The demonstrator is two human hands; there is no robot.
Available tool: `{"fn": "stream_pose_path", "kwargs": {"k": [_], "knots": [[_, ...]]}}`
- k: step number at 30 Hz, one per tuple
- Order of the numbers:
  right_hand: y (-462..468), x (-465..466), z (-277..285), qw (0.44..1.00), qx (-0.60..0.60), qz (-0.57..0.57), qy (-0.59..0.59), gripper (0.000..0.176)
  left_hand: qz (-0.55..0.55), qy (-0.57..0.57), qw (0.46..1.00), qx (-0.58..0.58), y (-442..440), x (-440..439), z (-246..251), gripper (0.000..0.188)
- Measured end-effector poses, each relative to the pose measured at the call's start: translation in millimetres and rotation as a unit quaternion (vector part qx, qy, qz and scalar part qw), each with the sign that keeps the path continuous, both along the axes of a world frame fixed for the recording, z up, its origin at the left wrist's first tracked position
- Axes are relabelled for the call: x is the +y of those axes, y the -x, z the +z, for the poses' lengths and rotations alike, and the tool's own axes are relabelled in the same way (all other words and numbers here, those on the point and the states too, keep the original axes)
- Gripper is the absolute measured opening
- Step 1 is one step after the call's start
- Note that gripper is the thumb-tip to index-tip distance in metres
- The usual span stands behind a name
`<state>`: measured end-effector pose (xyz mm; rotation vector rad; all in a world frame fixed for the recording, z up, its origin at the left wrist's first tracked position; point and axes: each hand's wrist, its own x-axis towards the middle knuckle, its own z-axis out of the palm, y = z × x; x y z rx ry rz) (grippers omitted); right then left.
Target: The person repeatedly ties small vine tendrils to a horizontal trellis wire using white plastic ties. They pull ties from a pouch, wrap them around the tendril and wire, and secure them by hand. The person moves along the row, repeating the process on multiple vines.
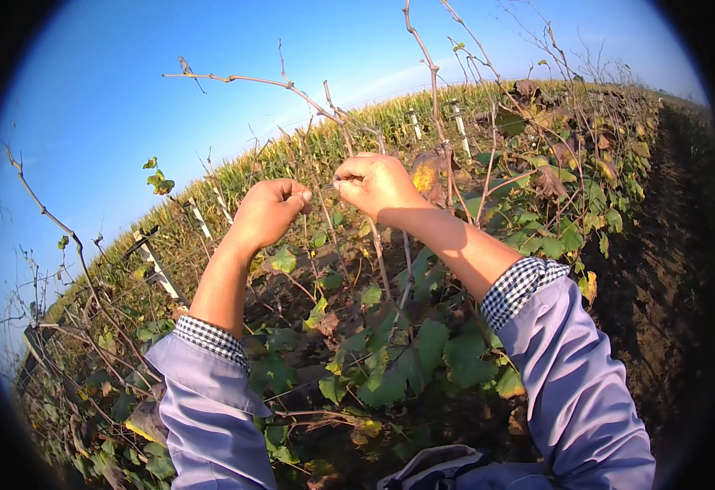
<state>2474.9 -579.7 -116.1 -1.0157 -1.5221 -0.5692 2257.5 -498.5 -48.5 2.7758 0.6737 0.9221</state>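
My left hand [270, 211] is raised in front of the vines, fingers curled and thumb against the forefinger; nothing shows in its grip. A short gap separates it from my right hand [381, 184], which pinches a small dark piece [336, 178] at its fingertips. What that piece is cannot be made out. Bare grapevine canes [316, 104] rise above my right hand, and more cane [378, 251] shows below it; whether the hand touches them is hidden. Green and yellowing grape leaves [409, 361] hang below both hands.
A tall cane [436, 92] stands just right of my right hand. White posts [160, 269] and thin wires run along the row at the left. Another bare cane [75, 236] arches at far left. A dirt path [651, 263] lies to the right, tall yellow-green crops [376, 116] behind.
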Motion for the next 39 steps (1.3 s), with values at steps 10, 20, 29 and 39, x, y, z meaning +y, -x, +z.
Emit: {"fn": "stream_pose_path", "kwargs": {"k": [10,20,29,39], "knots": [[10,-9,11,0.998,0.040,-0.030,0.033,0.018,0.013,-0.262,0.960,-0.102,-34,-19,-21,0.022],[17,1,3,0.995,0.063,-0.071,0.020,0.015,0.108,-0.309,0.940,-0.097,-48,-14,-35,0.016],[10,-15,4,0.842,0.460,0.278,0.051,0.013,0.033,-0.140,0.989,-0.023,2,-4,-7,0.030],[-6,-86,-64,0.772,0.500,0.376,0.112,0.015,0.045,-0.140,0.978,-0.151,-8,4,-22,0.019]]}}
